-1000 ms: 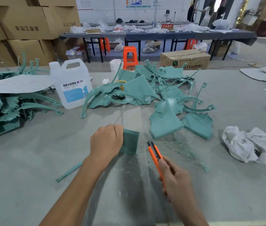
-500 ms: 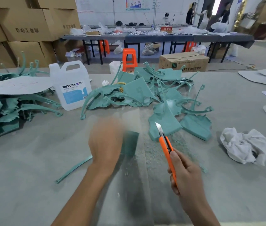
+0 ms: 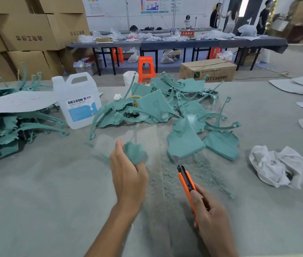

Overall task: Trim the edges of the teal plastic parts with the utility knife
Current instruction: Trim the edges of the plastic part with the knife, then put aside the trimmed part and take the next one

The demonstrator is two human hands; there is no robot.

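With my left hand [image 3: 128,175] gripping a blurred teal part [image 3: 135,153] at near centre and my right hand [image 3: 210,219] wrapped round the utility knife [image 3: 185,178] just right of it, I should steady the part, then shave away from myself.

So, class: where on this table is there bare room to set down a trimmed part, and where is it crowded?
Bare table lies near-left, between the left hand and the left pile, and near-right, short of the rag. Crowded: the middle heap and shavings by the knife.
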